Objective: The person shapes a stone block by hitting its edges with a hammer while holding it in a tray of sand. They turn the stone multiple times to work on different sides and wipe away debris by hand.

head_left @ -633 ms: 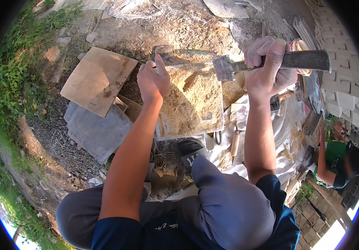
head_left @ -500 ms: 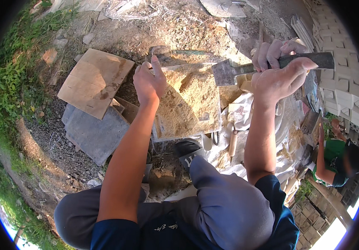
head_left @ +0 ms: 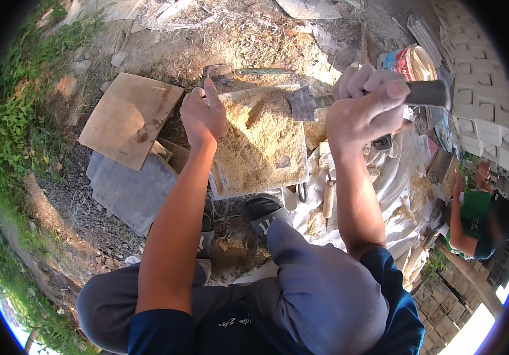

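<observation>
My right hand (head_left: 365,106) is wrapped round a hatchet-like tool (head_left: 304,105) with a square steel head and dark grip. Its head is over the right far part of a pale-edged slab (head_left: 263,145) coated in rough yellowish mortar. At the slab's left far edge is my left hand (head_left: 203,118), thumb raised apart from the fingers; nothing shows in it, and whether it touches the slab is unclear. Beyond the slab lies another tool (head_left: 222,72) with a metal head and greenish handle. A wooden-handled trowel (head_left: 329,198) lies right of the slab.
Left of the slab, a brown tile (head_left: 130,118) overlaps a grey slab (head_left: 130,192). A printed bucket (head_left: 408,64) stands beyond my right hand. White sheeting (head_left: 378,204) covers ground at right. Another person (head_left: 479,216) in green is at far right, near stacked pale blocks (head_left: 485,94).
My right hand and the tool have shifted left over the slab, bringing the bucket into view. My left hand stays by the slab's edge. The whole view has shifted slightly.
</observation>
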`<action>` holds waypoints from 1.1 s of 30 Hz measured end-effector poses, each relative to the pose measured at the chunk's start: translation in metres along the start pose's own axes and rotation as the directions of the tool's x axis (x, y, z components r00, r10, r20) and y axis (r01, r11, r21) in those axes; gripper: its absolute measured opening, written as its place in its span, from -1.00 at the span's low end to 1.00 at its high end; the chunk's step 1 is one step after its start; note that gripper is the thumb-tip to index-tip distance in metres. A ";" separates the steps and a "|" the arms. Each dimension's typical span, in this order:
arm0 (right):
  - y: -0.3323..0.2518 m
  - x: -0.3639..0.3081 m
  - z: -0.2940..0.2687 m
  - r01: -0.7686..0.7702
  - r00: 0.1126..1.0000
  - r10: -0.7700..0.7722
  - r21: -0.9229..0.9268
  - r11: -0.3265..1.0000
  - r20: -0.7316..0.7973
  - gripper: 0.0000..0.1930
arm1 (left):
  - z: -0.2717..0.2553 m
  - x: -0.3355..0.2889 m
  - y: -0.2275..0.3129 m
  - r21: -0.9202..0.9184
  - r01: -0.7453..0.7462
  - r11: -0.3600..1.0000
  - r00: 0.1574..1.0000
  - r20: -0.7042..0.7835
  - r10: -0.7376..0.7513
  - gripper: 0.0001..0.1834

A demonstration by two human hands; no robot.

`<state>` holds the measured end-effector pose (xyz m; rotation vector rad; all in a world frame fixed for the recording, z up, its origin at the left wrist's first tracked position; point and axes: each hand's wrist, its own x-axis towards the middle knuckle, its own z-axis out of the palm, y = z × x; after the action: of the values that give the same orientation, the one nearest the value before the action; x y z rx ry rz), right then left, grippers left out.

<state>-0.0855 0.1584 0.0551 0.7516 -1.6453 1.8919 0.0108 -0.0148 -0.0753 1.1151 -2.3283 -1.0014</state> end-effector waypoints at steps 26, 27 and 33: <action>0.025 0.005 0.022 0.113 0.992 -0.095 -0.279 0.954 0.077 -0.59 | 0.001 -0.001 -0.002 0.039 -0.054 0.998 0.998 -0.026 0.055 -0.37; 0.015 0.008 0.023 0.108 0.993 -0.090 -0.276 0.955 0.076 -0.59 | 0.000 -0.001 -0.005 0.026 -0.063 0.998 0.996 -0.055 0.064 -0.37; 0.013 -0.006 0.019 -0.045 0.997 0.051 -0.098 0.994 0.059 -0.59 | 0.004 -0.002 -0.003 -0.009 -0.067 0.998 0.995 -0.069 0.066 -0.36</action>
<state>-0.0891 0.1381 0.0434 0.7432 -1.7942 1.8235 0.0113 -0.0135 -0.0801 1.0443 -2.2867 -0.9362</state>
